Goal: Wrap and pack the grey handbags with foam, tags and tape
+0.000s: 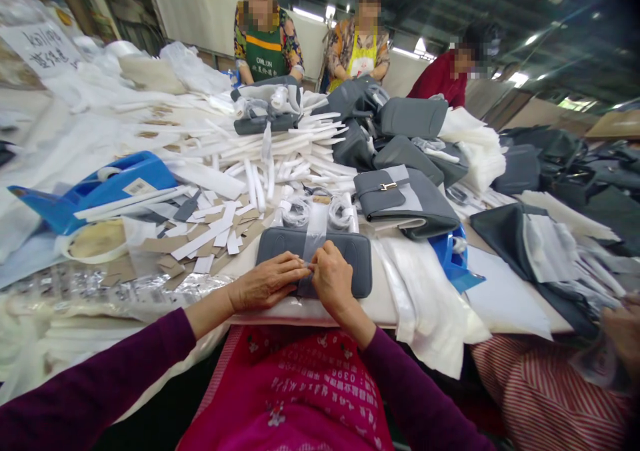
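A dark grey bag (361,264) lies flat at the table's front edge, directly before me. A translucent wrapping strip (316,228) runs across its middle. My right hand (331,276) is closed, with thumb and fingers pinched on the strip. From the left, my left hand (270,281) reaches over the bag, fingers close together and tips meeting the right hand at the strip; the hands partly hide what lies between the tips. Behind the bag, two coiled clear-wrapped bundles (341,212) sit on either side of the strip.
At left are a blue holder (125,174), a tape roll (95,240) and scattered card pieces (220,228). White foam sticks (295,144) and grey bags (413,116) pile up behind. White sheets (430,291) hang over the front edge. Several co-workers stand around; one hand (623,331) is at right.
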A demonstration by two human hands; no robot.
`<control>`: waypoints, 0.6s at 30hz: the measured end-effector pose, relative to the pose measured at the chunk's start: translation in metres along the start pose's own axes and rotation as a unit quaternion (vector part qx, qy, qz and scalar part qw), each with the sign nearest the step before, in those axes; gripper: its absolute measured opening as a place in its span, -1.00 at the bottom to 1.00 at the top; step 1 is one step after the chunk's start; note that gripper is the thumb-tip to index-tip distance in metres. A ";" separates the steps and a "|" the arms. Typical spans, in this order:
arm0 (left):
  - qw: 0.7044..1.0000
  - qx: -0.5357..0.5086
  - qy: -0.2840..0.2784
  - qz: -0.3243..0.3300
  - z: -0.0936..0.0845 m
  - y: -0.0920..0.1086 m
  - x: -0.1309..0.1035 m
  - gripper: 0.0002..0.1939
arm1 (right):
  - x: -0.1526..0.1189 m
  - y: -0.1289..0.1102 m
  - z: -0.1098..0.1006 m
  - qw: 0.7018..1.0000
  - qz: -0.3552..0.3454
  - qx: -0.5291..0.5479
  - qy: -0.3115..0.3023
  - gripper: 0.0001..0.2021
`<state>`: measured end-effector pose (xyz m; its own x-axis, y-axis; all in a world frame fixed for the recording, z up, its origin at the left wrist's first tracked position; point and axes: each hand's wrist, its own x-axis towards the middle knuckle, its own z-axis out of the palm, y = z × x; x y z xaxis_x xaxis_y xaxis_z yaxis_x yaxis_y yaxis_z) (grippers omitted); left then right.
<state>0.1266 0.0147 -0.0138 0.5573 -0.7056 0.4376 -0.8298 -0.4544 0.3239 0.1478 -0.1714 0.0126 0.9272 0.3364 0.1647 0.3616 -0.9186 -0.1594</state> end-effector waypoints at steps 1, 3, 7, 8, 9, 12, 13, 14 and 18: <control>1.000 0.009 -0.002 0.001 0.000 0.000 0.000 -0.62 | 0.000 0.000 -0.001 1.000 0.001 -0.003 -0.005 -0.94; 0.999 0.036 -0.009 -0.004 0.001 0.001 -0.001 -0.63 | 0.002 0.000 -0.002 1.000 0.002 -0.007 -0.015 -0.94; 0.995 0.100 0.001 -0.016 0.005 0.002 -0.004 -0.64 | 0.009 0.000 -0.005 0.999 0.001 -0.007 -0.037 -0.93; 0.994 0.108 0.000 -0.007 0.006 0.002 -0.005 -0.63 | 0.010 0.000 -0.006 0.999 0.001 -0.003 -0.038 -0.92; 0.994 0.110 -0.004 0.004 0.007 0.001 -0.005 -0.61 | 0.010 0.000 -0.008 0.999 0.001 0.004 -0.034 -0.91; 0.994 0.099 -0.025 0.026 0.008 0.000 -0.004 -0.56 | 0.006 0.015 -0.016 0.996 -0.016 0.086 0.020 -0.89; 0.995 0.094 -0.026 0.025 0.007 -0.001 -0.004 -0.55 | 0.003 0.027 -0.021 0.989 -0.023 0.137 0.054 -0.88; 0.995 0.090 -0.026 0.022 0.006 0.000 -0.004 -0.55 | -0.001 0.043 -0.028 0.976 -0.024 0.193 0.094 -0.88; 0.996 0.086 -0.021 0.007 0.001 0.002 -0.003 -0.53 | -0.014 0.151 -0.069 0.903 0.089 0.308 0.286 -0.83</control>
<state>0.1228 0.0150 -0.0156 0.5471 -0.7325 0.4051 -0.8321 -0.5286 0.1679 0.1822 -0.3291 0.0530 0.8373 -0.1298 0.5311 0.3611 -0.5983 -0.7153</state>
